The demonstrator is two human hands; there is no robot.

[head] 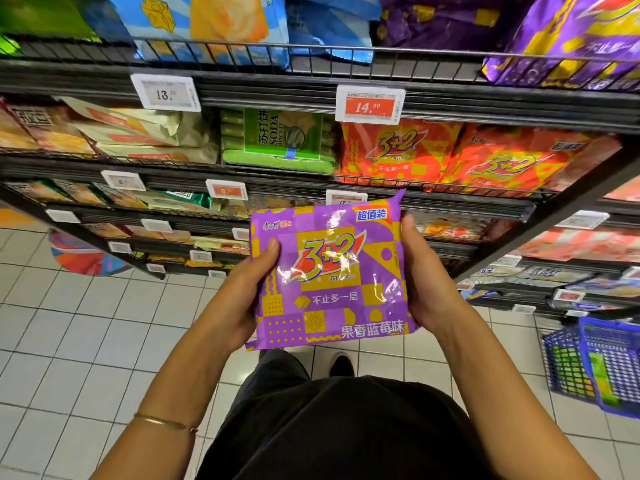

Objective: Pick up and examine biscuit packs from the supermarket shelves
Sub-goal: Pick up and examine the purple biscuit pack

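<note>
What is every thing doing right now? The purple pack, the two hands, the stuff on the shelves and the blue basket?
purple biscuit pack: sealed, front facing up, held off the shelf between both hands.
left hand: grips the pack's left edge, thumb on the front.
right hand: grips the pack's right edge.
green soda biscuit pack: on the shelf, turned sideways.
orange biscuit packs: on the shelf, untouched.
blue basket: on the floor, goods inside.

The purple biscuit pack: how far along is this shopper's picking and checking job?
Done: the purple pack is off the shelf. In hand: the left hand and right hand grip its sides, printed front facing up for examining. Left: the orange packs and green soda biscuit pack lie on the shelf, untouched.
</note>
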